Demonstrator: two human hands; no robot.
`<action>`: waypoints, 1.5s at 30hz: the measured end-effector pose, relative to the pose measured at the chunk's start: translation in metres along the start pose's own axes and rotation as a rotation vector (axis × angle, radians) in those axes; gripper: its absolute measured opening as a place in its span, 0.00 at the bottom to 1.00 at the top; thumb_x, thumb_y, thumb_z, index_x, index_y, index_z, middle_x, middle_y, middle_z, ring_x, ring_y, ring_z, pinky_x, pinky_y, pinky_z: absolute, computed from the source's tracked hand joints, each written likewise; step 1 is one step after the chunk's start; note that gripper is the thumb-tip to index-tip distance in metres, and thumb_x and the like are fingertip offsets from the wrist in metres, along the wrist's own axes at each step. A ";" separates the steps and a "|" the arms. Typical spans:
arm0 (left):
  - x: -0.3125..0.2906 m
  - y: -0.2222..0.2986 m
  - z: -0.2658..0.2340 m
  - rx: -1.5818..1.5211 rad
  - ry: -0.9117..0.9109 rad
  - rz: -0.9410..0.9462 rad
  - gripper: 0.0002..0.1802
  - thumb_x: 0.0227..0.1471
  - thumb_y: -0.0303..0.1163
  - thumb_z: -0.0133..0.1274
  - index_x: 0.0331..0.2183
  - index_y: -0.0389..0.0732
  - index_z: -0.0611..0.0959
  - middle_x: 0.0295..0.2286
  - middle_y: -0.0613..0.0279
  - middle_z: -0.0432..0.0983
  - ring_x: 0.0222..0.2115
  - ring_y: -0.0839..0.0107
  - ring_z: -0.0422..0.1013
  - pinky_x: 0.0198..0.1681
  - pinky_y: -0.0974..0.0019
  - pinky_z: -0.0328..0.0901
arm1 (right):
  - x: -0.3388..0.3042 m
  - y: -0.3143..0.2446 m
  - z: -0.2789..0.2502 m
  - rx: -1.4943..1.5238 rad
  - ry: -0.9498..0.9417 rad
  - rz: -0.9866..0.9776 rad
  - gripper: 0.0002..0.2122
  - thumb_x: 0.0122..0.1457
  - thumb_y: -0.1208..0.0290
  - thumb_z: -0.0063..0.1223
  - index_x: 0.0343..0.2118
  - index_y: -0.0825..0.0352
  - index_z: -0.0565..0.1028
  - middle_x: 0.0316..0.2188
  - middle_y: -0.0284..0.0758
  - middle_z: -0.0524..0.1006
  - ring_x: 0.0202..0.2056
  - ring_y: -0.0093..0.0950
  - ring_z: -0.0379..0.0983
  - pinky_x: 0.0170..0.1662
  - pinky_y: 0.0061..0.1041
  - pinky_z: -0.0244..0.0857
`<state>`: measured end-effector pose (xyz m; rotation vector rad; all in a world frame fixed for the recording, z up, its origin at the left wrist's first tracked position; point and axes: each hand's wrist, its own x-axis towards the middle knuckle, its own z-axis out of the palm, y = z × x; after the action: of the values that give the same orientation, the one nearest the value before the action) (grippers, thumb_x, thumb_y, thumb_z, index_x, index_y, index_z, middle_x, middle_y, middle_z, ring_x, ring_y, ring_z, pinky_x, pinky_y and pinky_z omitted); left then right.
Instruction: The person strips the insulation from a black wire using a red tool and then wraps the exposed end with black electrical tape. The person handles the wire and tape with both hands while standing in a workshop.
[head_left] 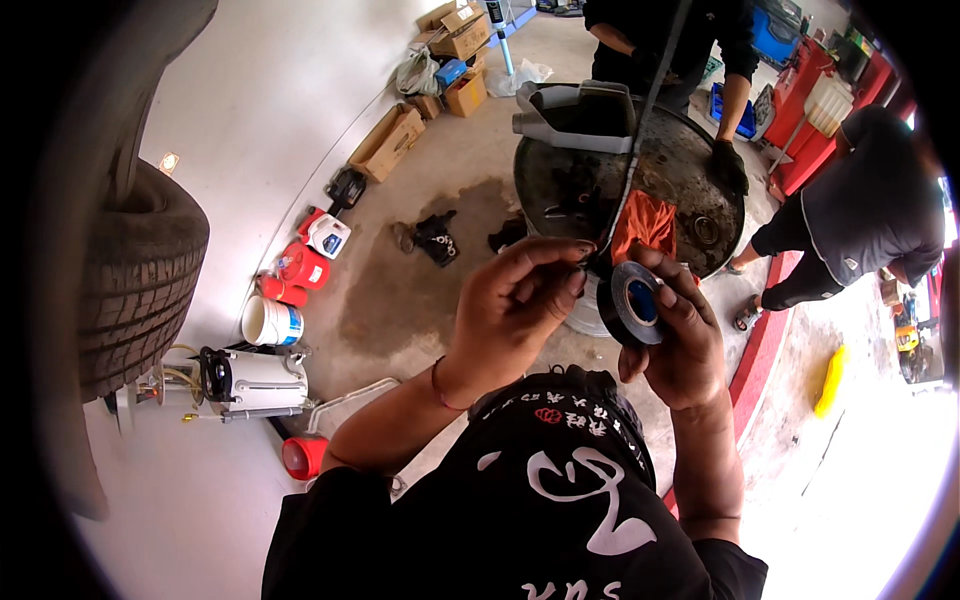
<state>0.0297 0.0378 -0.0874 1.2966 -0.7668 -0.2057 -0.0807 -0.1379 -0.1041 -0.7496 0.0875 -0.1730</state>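
My right hand (682,345) grips a roll of black electrical tape (618,308) with a blue core, fingers and thumb around its side. Close by on the left, my left hand (515,315) is closed in a pinch, its thumb and forefinger at the lower end of a thin dark cable (632,160). That cable comes down from the top of the picture and ends between my two hands. What the left fingertips hold is too small to make out. Behind the tape an orange-red cloth (645,225) lies at the near edge of a dirty dark drum top (690,150).
A cut-open grey plastic jug (575,118) lies on the drum. A co-worker's gloved hand (730,167) rests on its right edge; another person (860,210) bends over farther right. A tyre (145,280) hangs at left, near a white bucket (272,320), red containers (302,266) and cardboard boxes (388,142).
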 end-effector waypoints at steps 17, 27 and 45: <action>0.004 0.023 0.000 -0.458 -0.174 -0.433 0.25 0.58 0.30 0.59 0.55 0.39 0.72 0.30 0.65 0.76 0.21 0.86 0.64 0.22 0.80 0.58 | -0.006 -0.005 -0.005 0.144 -0.078 0.062 0.22 0.65 0.66 0.50 0.60 0.67 0.63 0.42 0.44 0.75 0.23 0.36 0.79 0.21 0.31 0.76; 0.004 0.027 0.005 -0.518 -0.064 -0.502 0.17 0.60 0.28 0.57 0.50 0.39 0.76 0.26 0.62 0.76 0.18 0.84 0.62 0.20 0.80 0.57 | -0.012 -0.004 -0.006 0.134 -0.042 0.098 0.23 0.62 0.66 0.53 0.57 0.67 0.63 0.47 0.43 0.74 0.25 0.34 0.79 0.19 0.29 0.75; 0.000 0.019 0.011 -0.053 -0.041 -0.262 0.13 0.58 0.22 0.56 0.46 0.36 0.80 0.28 0.61 0.79 0.21 0.81 0.68 0.22 0.76 0.62 | -0.009 -0.008 -0.017 0.147 -0.085 0.088 0.24 0.65 0.64 0.51 0.60 0.68 0.61 0.38 0.45 0.77 0.21 0.37 0.79 0.19 0.31 0.76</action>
<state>0.0173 0.0344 -0.0692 1.3435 -0.6199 -0.4608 -0.0928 -0.1531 -0.1106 -0.6043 0.0264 -0.0624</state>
